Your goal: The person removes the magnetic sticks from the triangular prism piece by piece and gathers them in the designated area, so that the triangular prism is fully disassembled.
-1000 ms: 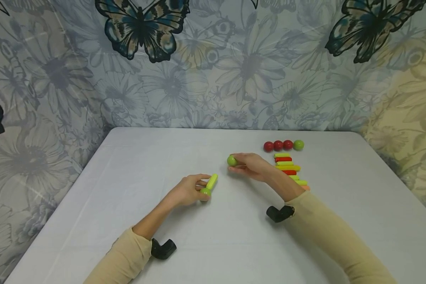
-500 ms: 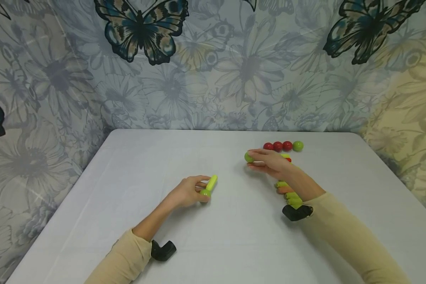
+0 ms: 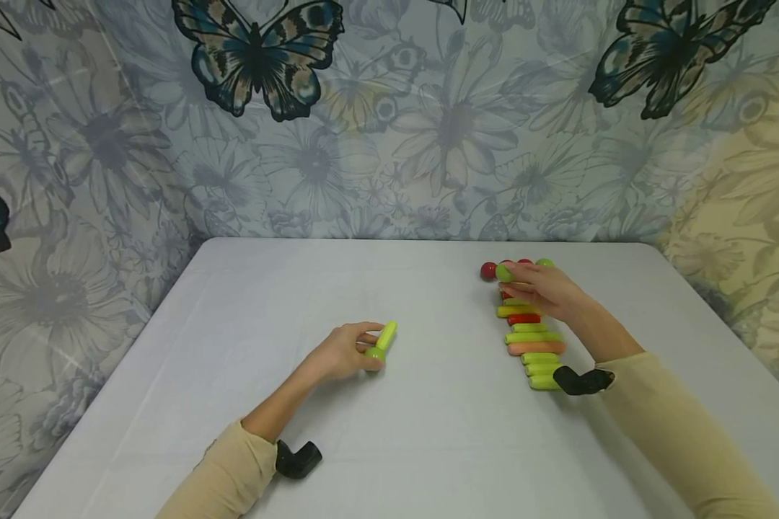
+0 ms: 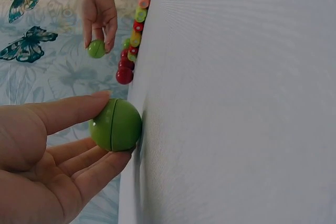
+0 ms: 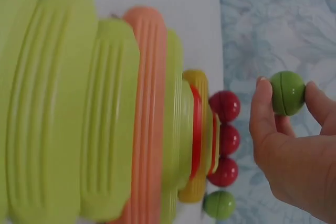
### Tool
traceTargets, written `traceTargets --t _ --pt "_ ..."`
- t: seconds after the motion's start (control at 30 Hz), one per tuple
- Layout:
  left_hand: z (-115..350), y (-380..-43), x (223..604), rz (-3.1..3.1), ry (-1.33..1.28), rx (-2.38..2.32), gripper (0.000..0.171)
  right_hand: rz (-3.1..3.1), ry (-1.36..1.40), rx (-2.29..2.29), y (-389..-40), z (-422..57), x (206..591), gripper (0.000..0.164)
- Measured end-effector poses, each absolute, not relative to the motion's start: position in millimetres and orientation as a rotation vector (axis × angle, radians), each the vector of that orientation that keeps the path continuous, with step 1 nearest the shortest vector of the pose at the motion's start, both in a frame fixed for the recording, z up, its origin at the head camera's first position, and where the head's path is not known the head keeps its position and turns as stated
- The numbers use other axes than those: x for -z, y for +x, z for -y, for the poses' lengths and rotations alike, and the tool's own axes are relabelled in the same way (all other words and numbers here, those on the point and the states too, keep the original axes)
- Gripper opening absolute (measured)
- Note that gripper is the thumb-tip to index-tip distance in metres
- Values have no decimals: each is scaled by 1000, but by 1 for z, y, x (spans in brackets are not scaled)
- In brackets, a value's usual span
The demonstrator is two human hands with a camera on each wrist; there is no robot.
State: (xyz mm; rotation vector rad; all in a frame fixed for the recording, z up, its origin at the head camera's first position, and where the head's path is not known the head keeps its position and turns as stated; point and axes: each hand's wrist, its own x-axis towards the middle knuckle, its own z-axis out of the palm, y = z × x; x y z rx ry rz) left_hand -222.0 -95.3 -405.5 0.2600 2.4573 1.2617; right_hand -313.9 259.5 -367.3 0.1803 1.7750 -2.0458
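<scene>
My left hand (image 3: 345, 351) pinches a green ball (image 4: 116, 125) between thumb and fingers, low over the white table. In the head view a yellow-green rod (image 3: 386, 334) sticks out from that ball, past the fingertips; the left wrist view does not show it. At the back right, my right hand (image 3: 548, 290) pinches another green ball (image 5: 287, 93) between thumb and fingertips, raised above the table. It hovers near a row of several balls, among them a red ball (image 5: 224, 106) and a green ball (image 5: 219, 204). In the head view this hand partly covers that row.
Below the balls lies a column of ribbed rods: yellow-green rods (image 3: 534, 336), an orange rod (image 3: 536, 348), a red rod (image 3: 524, 318) and a yellow rod (image 3: 510, 311). They rest on the white table (image 3: 285, 288). Patterned cloth (image 3: 389, 166) hangs behind its far edge.
My right hand has carried its green ball right and slightly back, from mid-table to the row of balls. The left hand has stayed in place with its ball and rod.
</scene>
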Motion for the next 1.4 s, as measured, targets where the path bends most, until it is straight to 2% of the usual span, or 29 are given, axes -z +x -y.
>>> traceTargets --t 0.13,0.23,0.3,0.5,0.8,1.4 --pt "95 -222 407 -2451 256 -1268 66 -1837 210 2019 -317 -275 368 48" --pt "95 -223 407 -2446 259 -1278 65 -1867 212 2017 -320 -287 370 60" --pt "95 -223 407 -2442 260 -1285 65 -1883 210 2025 -322 -294 370 62" --pt "95 -222 407 -2443 256 -1281 65 -1850 303 2122 -326 -313 370 38" --pt "95 -223 407 -2454 258 -1282 64 -1740 440 2273 -332 -340 371 32" --pt "95 -223 406 -2473 259 -1264 64 -1902 625 2192 -345 -363 397 21"
